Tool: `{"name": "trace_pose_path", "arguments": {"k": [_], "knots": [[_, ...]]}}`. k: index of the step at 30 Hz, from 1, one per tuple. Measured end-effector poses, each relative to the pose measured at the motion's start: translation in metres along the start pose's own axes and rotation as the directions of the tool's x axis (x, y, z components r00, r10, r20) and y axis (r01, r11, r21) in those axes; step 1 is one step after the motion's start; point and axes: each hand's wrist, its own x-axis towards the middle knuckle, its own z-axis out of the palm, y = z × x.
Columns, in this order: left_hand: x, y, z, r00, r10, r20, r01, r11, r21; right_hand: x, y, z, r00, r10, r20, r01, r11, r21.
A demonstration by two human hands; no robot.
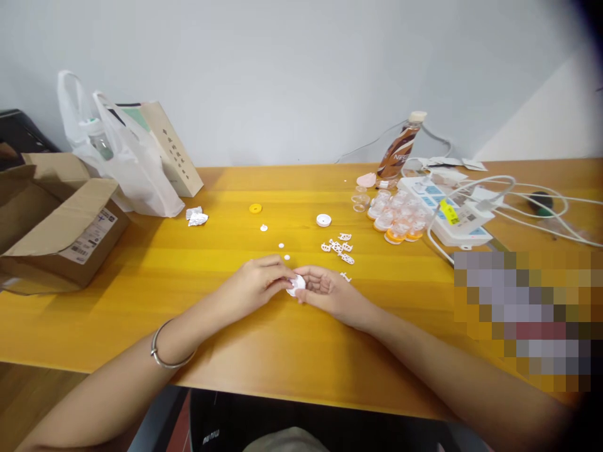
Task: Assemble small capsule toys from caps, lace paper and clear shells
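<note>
White round piece (296, 285), partly covered by fingers, sits between my two hands over the desk (277, 358), between its front and far edges; whether it touches the wood, I cannot tell. From my remote post I see the left hand (264, 281) with its grip nearly closed, thumb and fingertips pinching the piece's left side. The right hand (332, 294) has its grip curled partway, thumb and fingers around the opposite side.

Two small white discs (281, 245) lie just beyond, toward the far edge. A loose white openwork part (345, 277) lies beside the right hand, with a cluster of similar openwork parts (336, 247) farther back. A white ring-shaped part (323, 220) and a yellow round part (255, 208) lie well apart, nearer the far edge.

Toward the desk's right end stand clear-and-orange containers (398, 216), packed together beside a white power strip (464, 233), with a brown bottle (400, 149) near the far edge. Toward the left end, crumpled foil (196, 217) lies near a white plastic bag (141, 169) and an open carton (56, 232).
</note>
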Motion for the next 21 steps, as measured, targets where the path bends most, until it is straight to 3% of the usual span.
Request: {"name": "trace_pose_path", "arguments": {"k": [4, 9, 15, 21], "knots": [[-0.003, -0.003, -0.005, 0.990, 0.122, 0.072, -0.133, 0.972, 0.192, -0.001, -0.002, 0.000, 0.999, -0.003, 0.038, 0.004, 0.999, -0.037], [-0.008, -0.005, -0.009, 0.934, 0.307, 0.185, -0.358, 0.809, 0.466, 0.000, -0.004, 0.000, 0.999, -0.007, 0.053, 0.009, 0.999, -0.052], [-0.008, -0.004, -0.009, 0.894, 0.431, 0.123, -0.431, 0.751, 0.500, 0.000, -0.002, -0.007, 0.992, 0.051, 0.119, -0.042, 0.996, -0.078], [-0.004, 0.000, -0.011, 0.896, 0.422, 0.137, -0.433, 0.762, 0.481, -0.002, -0.010, -0.008, 0.984, 0.057, 0.168, -0.042, 0.995, -0.094]]}}
